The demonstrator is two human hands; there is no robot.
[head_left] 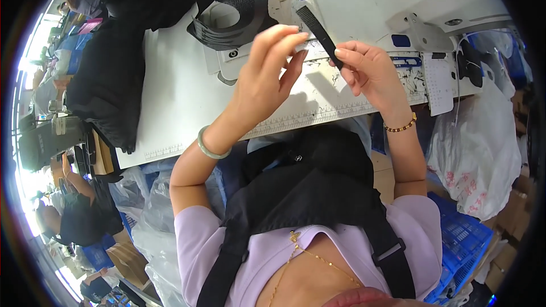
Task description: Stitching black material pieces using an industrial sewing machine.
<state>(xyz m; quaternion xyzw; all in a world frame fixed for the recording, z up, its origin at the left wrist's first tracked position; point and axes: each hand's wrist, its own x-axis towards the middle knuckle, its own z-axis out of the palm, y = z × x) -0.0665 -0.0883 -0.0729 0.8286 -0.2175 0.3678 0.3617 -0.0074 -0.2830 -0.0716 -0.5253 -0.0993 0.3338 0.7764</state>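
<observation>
My right hand (369,68) is closed on the lower end of a flat black strip (319,35), comb-like, with fine ridges along its far part. The strip slants up and left over the white worktable. Left of it, my left hand (272,62) hangs over the table with fingers bent and thumb and fingertips drawn together. A small whitish bit (300,48) shows between those fingertips, too small to name. Beyond my left hand lies a black textured fabric piece (234,14) with curved openings.
A white sewing machine (421,31) stands at the right. Blue thread snips (407,62) and a white paper sheet (438,85) lie near it. Black thread scraps litter the ruler-edged table (165,119). Black cloth (108,79) is heaped left. A plastic bag (480,153) hangs right; people work far left.
</observation>
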